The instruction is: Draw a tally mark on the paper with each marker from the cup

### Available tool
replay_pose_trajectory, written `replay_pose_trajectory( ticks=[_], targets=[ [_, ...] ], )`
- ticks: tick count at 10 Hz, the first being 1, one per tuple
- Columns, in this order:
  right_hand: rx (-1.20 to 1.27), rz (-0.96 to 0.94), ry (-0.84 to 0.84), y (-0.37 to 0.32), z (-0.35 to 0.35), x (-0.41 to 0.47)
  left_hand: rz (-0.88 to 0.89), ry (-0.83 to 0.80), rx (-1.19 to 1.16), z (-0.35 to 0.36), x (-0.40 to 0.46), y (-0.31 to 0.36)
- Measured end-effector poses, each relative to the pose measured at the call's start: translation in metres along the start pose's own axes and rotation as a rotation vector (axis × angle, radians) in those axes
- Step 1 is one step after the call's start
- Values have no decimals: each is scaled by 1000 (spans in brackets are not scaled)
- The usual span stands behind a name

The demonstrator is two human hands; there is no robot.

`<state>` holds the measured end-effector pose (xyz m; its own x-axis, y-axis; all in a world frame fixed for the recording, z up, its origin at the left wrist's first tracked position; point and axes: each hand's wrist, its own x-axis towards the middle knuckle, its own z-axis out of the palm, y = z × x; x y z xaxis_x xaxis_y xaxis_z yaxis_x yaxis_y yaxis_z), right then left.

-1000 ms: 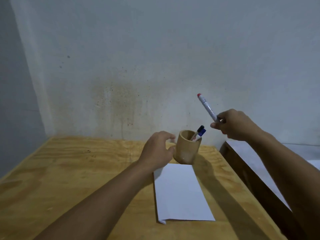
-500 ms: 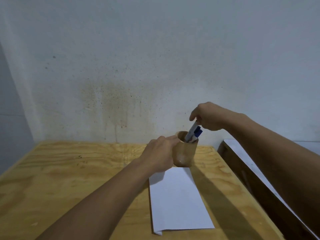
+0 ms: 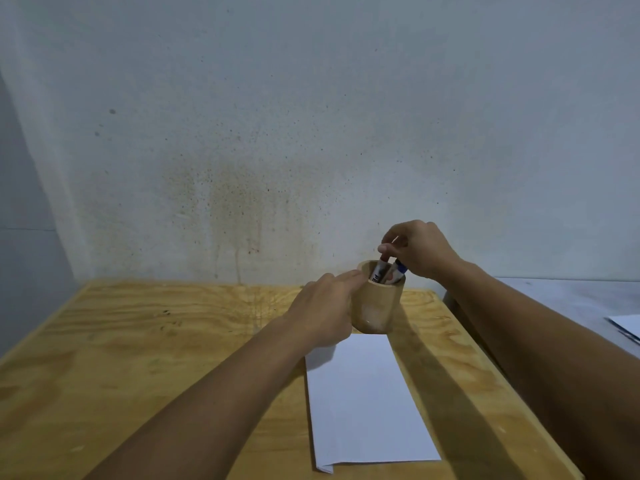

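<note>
Left hand [image 3: 323,311] is clasped round the cup [image 3: 377,308]; a marker [image 3: 379,271] inside it is pinched by the right hand [image 3: 420,249]. Paper [image 3: 363,403] before the cup looks unmarked, so every tally seems left.

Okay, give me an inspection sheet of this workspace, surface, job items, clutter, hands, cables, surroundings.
Surface: plywood table, bare wood, some dark specks.
Job's things: wooden cup upright near the far edge, markers inside; white paper flat just in front of the cup, no marks visible, one near corner folded.
Clutter: nothing seen on the table.
Grippers: left hand against the cup's side; right hand above the cup, fingertips on a marker's top.
Cables: nothing seen.
Surroundings: stained wall behind; grey surface to the right with a sheet at the frame edge.
</note>
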<state>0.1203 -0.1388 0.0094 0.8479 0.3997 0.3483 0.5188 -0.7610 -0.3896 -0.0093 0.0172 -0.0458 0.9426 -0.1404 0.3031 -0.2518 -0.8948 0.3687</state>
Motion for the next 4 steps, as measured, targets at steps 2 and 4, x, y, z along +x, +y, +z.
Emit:
replay_pose_trajectory(
  ticks=[2, 4],
  targets=[
    [51, 5, 12, 9, 7, -1, 0, 10, 10, 3, 0, 1],
    [65, 39, -62, 5, 5, -10, -26, -15, 9, 1, -4, 3]
  ],
)
